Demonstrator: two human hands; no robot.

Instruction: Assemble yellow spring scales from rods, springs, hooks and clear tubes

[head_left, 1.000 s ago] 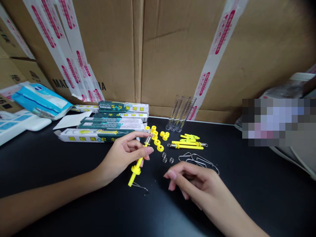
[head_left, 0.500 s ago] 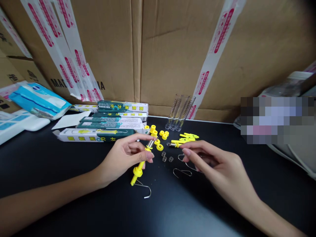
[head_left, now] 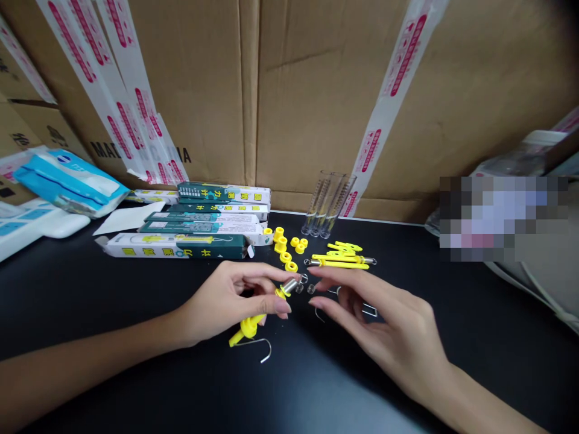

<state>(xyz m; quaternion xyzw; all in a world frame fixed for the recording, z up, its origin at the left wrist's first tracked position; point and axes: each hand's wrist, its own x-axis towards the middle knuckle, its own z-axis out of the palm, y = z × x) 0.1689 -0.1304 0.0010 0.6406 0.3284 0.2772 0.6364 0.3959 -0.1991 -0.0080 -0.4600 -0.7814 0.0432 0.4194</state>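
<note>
My left hand is closed around a yellow plastic spring scale rod. A metal coil spring with a small wire loop sticks out at its upper end, and a wire hook hangs from its lower end. Facing that loop is my right hand, its thumb and index finger apart with nothing visible between them. Tiny coil-like pieces lie on the table just beyond the gap. Bent wire hooks are partly hidden behind the right hand.
Behind the hands lie yellow rings, yellow rods with springs and standing clear tubes. Printed cartons and a blue packet are at left. A cardboard box walls off the back of the black table.
My right hand has moved away from the yellow rods, toward my left hand, with thumb and index finger spreading. My left hand has tilted the rod, its spring end shifting right and nearer.
</note>
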